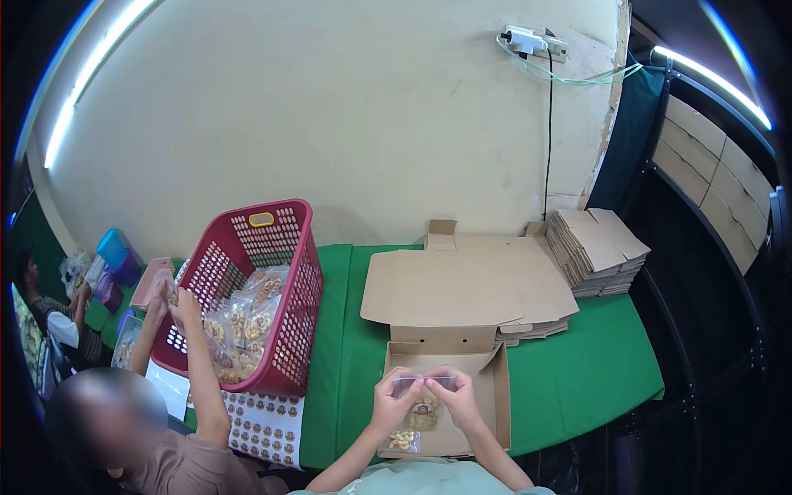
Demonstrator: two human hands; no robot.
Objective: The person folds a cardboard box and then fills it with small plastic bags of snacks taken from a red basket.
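Note:
My left hand (391, 406) and my right hand (457, 401) pinch the top edge of a clear plastic pouch (424, 417) between thumbs and fingers. A round dark label shows on the pouch front, with pale pieces that look like nuts behind it. Both hands are above an open cardboard box (493, 386), whose lid (445, 285) is folded back away from me. Another small packet of nuts (403, 443) lies in the box's near left corner, below my left hand.
A red perforated basket (309, 285) with several nut packets stands left on the green-covered table (334, 330). A co-worker (194, 437) handles something beside it, near a sheet of round stickers (264, 425). Flattened boxes (598, 256) are stacked back right. Another person (62, 318) is far left.

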